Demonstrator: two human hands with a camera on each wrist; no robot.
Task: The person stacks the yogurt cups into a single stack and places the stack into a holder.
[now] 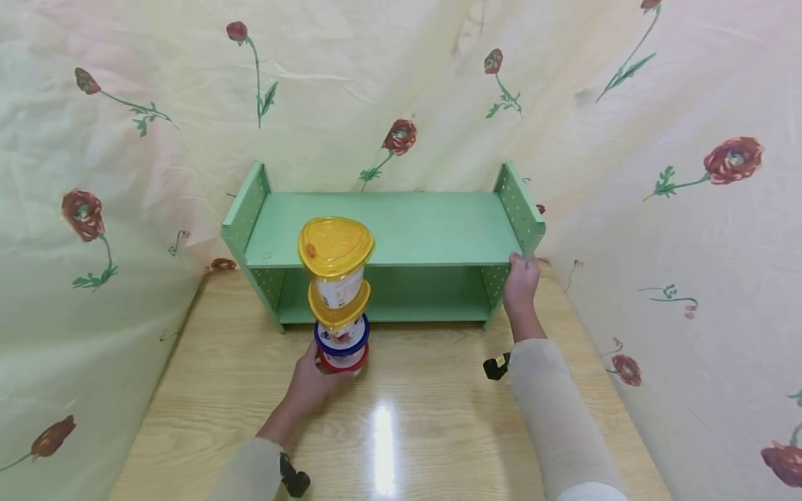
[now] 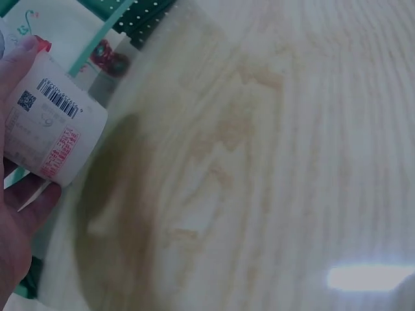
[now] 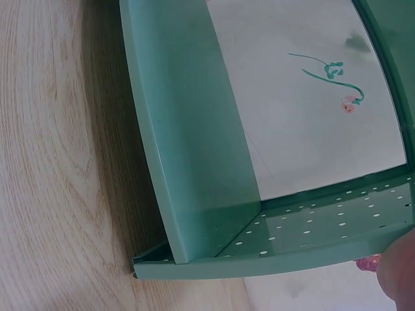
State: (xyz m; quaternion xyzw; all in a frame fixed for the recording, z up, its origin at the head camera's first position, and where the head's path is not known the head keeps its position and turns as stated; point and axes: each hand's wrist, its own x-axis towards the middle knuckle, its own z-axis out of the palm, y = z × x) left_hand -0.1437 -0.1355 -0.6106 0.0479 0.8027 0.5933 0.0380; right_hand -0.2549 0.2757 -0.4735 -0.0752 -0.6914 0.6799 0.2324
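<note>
My left hand (image 1: 311, 383) grips the lowest tub of a stack of lidded plastic tubs in front of the green shelf (image 1: 438, 226). From the top down, the lids are yellow (image 1: 336, 245), yellow (image 1: 339, 312), blue (image 1: 341, 348) and red (image 1: 344, 365). The left wrist view shows the white bottom tub (image 2: 55, 123) with its barcode label, seemingly above the tabletop, and the fingers of my left hand (image 2: 16, 214) around it. My right hand (image 1: 521, 282) holds the front edge of the shelf's right side panel. Only part of the right hand (image 3: 397, 269) appears in the right wrist view.
The shelf has perforated side panels (image 1: 523, 209) and stands at the back of a wooden table (image 1: 438, 410). Flower-printed cloth (image 1: 376, 83) hangs behind it and on both sides. A bright light reflection (image 1: 383, 449) lies on the tabletop.
</note>
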